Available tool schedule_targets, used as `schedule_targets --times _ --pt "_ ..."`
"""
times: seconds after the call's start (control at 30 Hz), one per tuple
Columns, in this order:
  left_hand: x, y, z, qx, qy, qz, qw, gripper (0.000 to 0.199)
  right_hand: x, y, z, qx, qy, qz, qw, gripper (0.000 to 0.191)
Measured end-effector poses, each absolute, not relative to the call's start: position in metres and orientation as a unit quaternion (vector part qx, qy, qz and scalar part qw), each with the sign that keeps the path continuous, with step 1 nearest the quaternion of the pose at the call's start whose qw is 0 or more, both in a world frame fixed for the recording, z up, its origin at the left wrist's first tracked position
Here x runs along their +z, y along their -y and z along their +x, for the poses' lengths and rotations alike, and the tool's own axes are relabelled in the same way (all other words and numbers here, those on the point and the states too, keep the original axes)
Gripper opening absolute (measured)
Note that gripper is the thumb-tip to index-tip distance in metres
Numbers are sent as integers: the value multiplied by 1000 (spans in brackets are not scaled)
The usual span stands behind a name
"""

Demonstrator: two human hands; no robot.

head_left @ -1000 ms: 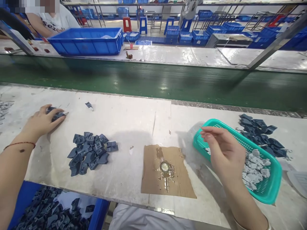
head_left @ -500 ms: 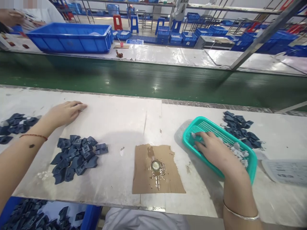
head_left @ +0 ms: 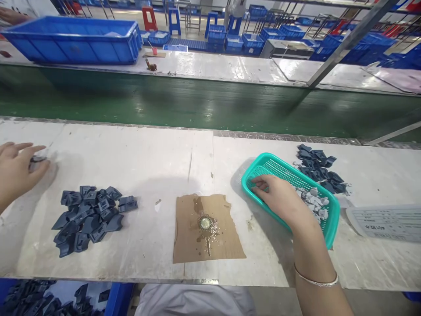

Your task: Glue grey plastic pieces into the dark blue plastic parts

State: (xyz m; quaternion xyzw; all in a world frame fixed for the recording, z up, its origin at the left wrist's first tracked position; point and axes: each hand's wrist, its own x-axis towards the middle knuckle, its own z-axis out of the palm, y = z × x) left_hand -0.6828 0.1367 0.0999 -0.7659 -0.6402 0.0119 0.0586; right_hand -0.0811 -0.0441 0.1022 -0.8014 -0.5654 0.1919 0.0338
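Observation:
At the left edge of the view is my left hand, its fingers curved around a small dark and pale piece on the table. My right hand reaches into the green basket, fingertips together near its left end; whatever they may hold is too small to make out. Pale grey pieces lie in the basket's right part. A pile of dark blue parts sits at the left. Between the hands lies a brown cardboard piece with a round, wet metal item on it.
More dark parts lie behind the basket, and a translucent lid is at the right. Below the left table edge stands a blue bin of dark parts. Beyond the green belt is a big blue crate.
My left hand has moved left, to a small piece there. My right hand's fingers have drawn together inside the basket. The whole view has shifted slightly.

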Motion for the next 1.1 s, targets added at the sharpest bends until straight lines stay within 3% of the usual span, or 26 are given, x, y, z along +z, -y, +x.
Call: schedule_targets --times 0.07,0.13,0.33,0.47,0.6,0.83,1.1 --pt "101 -124 -658 25 618 -786 26 77 103 45 -79 191 571 -798 39 21" --pt "103 -105 -628 28 582 -808 -84 73 103 46 -76 191 583 -788 57 20" --pt "96 -38 -554 27 440 -896 -54 69 101 53 -74 189 539 -789 226 23" --pt "88 -16 -533 23 431 -901 -49 49 108 56 -86 217 542 -723 369 22" --pt "85 -12 -527 -9 441 -896 -48 38 112 58 -106 305 565 -625 444 12" --pt "86 -12 -521 -51 455 -887 -56 45 105 61 -133 488 518 -545 443 27" --pt "81 -12 -518 -53 436 -898 -32 37 100 59 -144 547 513 -538 386 25"
